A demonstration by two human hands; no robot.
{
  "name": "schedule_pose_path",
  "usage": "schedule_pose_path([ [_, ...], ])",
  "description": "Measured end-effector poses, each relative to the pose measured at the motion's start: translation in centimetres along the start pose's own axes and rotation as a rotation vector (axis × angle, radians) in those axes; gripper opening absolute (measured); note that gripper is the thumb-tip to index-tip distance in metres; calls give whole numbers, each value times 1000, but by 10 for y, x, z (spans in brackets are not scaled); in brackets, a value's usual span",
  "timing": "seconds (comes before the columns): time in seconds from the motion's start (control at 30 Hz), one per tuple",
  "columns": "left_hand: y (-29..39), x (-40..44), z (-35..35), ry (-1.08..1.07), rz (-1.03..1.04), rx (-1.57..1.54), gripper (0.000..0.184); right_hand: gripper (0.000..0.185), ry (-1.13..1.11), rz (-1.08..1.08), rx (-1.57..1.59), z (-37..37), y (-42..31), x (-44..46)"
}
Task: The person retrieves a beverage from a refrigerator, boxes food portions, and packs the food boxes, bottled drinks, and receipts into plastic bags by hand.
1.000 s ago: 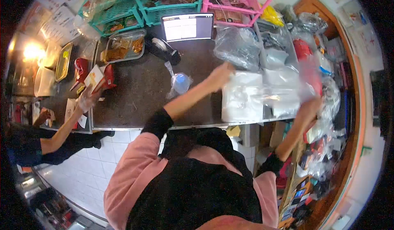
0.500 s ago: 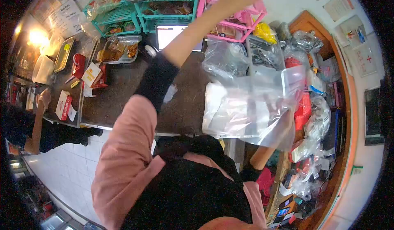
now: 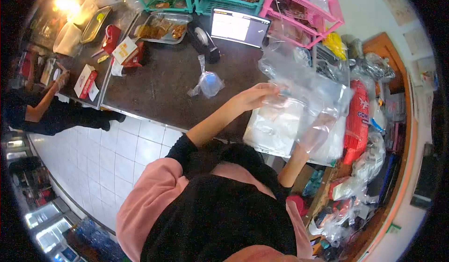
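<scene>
A clear plastic bag (image 3: pixel 306 93) is spread between my two hands, above a stack of white sheets or bags (image 3: pixel 273 124) at the counter's right end. My left hand (image 3: pixel 262 96) pinches the bag's left edge. My right hand (image 3: pixel 319 133) is at its lower right part, seen through the plastic and partly blurred, with the film gathered at the fingers. A small knotted clear bag with something blue in it (image 3: pixel 210 80) lies on the dark counter, left of my left hand.
A tape dispenser (image 3: pixel 204 42), a lit screen (image 3: pixel 239 27) and a food tray (image 3: pixel 163 28) stand at the back, below teal racks (image 3: pixel 231 5) and a pink rack (image 3: pixel 304 16). A red package (image 3: pixel 358 122) lies right. At far left is another person's hand (image 3: pixel 61 80).
My left hand has come down from the pink rack to the clear bag. My right hand still has the bag. The other person has let go of the box seen earlier, and the view has shifted.
</scene>
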State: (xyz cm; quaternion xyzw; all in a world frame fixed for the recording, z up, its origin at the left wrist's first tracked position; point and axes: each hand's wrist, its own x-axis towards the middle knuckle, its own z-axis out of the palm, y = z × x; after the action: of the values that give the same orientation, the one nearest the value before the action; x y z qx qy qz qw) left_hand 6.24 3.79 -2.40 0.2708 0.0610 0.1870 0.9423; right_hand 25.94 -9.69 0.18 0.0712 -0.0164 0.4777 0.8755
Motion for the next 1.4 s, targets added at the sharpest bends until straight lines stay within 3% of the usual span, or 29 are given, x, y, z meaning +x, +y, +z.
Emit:
schedule_pose_path([
  [0.03,-3,-5,-3,58,103,33,41,30,-4,1,-56,2,-6,0],
  [0.13,1,-35,4,82,134,-130,36,28,-10,-32,-447,6,-20,-5],
  [0.2,5,-48,-8,-19,84,-114,41,26,-12,-56,-765,6,-25,-9],
  [0.23,2,-50,-16,94,-7,-77,42,26,-7,-52,-765,3,-24,-9],
  [0.27,-1,-53,-25,205,-99,-40,43,24,89,-66,-975,-2,-23,-7],
  [0.3,-4,-60,-34,203,-31,160,42,22,188,-82,-1183,-8,-23,-7],
  [0.33,-7,-63,-43,205,-34,159,42,22,192,-82,-1182,-17,-35,-3],
  [0.4,-14,-66,-56,258,49,211,41,22,-477,-97,-2442,-40,-79,10],
  [0.43,-15,-68,-60,255,43,215,41,22,-470,-102,-2442,-46,-89,17],
  [0.5,-13,-69,-60,194,-91,199,38,26,230,478,-1904,-55,-101,33],
  [0.53,-11,-70,-58,191,-92,201,38,26,230,474,-1903,-60,-105,36],
  [0.6,-1,-72,-40,355,-229,98,36,29,12,298,-2388,-62,-101,39],
  [0.63,-6,-70,-47,358,-230,99,36,29,12,300,-2386,-66,-96,36],
  [0.7,-22,-66,-69,303,-180,214,38,21,-187,-198,-2628,-45,-41,10],
  [0.73,-24,-66,-71,303,-184,215,38,18,-164,-33,-2559,-26,-12,-2],
  [0.8,-30,-71,-69,299,-100,569,35,13,-169,305,-2313,-25,26,-24],
  [0.83,-33,-75,-65,355,-102,794,30,17,-137,444,-2115,-10,53,-37],
  [0.87,-33,-79,-55,358,-104,795,30,21,-62,561,-1966,-14,70,-48],
  [0.93,-32,-89,-32,559,-15,1193,25,28,-166,544,-2110,-26,93,-63],
  [0.97,-35,-90,-25,705,20,850,29,30,-210,537,-2172,-26,100,-67],
  [1.0,-35,-94,-25,715,23,851,29,32,-258,528,-2233,-25,106,-69],
  [1.07,-35,-103,-27,701,103,416,33,34,-237,520,-2223,-23,112,-72],
  [1.17,-37,-109,-22,605,179,382,32,34,-221,506,-2227,-14,121,-72],
  [1.23,-34,-113,-11,578,118,414,28,34,-230,514,-2240,-14,123,-73],
  [1.3,-24,-116,6,549,41,299,24,30,-474,454,-2153,-20,122,-71],
  [1.33,-20,-118,13,555,48,297,24,30,-483,460,-2151,-17,120,-70],
  [1.4,-10,-126,25,565,-51,241,24,29,-354,809,-1831,-7,116,-68],
])
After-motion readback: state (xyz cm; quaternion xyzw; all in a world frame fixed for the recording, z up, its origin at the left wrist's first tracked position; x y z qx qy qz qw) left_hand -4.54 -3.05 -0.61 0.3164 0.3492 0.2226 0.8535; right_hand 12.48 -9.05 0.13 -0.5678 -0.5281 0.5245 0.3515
